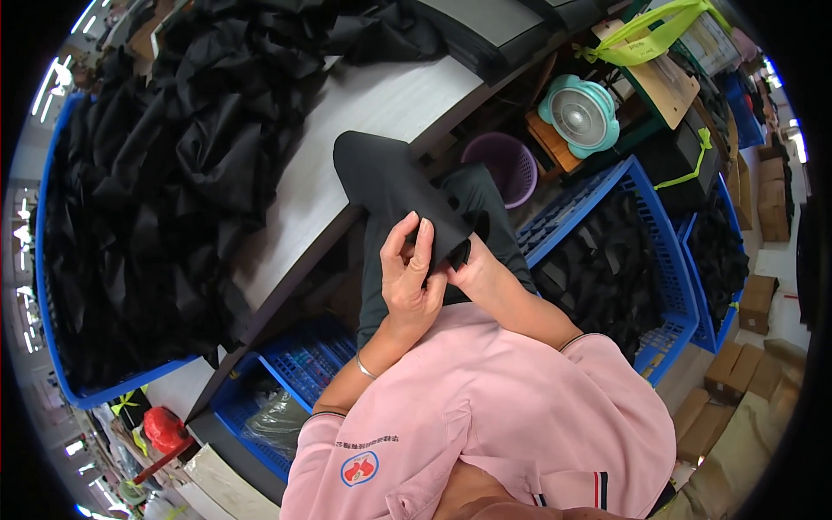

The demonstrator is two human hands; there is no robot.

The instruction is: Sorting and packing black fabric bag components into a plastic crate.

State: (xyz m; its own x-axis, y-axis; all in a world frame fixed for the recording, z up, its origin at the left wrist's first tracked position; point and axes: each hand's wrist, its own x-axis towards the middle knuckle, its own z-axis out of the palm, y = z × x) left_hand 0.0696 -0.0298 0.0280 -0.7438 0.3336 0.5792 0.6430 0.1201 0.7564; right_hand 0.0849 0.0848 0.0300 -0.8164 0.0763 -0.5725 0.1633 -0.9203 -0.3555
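Note:
I hold a black cloth piece (381, 178) over my lap, its rounded far end reaching to the edge of the grey table. My left hand (409, 276) pinches the near part of the cloth, with fingers bent on its upper side. Close beside it, my right hand (471, 265) grips the near right edge. Cloth covers most of the right fingers. A large heap of black cloth pieces (208, 139) lies at the left, in and over a blue basket (54, 295) on the grey table (299, 208).
Right of my legs stand blue crates (685, 295) with black pieces inside. A purple bin (511, 169) and a turquoise fan (579, 115) are beyond my knees. Another blue crate (234, 407) holds clear plastic, below the table at left. Cardboard boxes (735, 371) sit far right.

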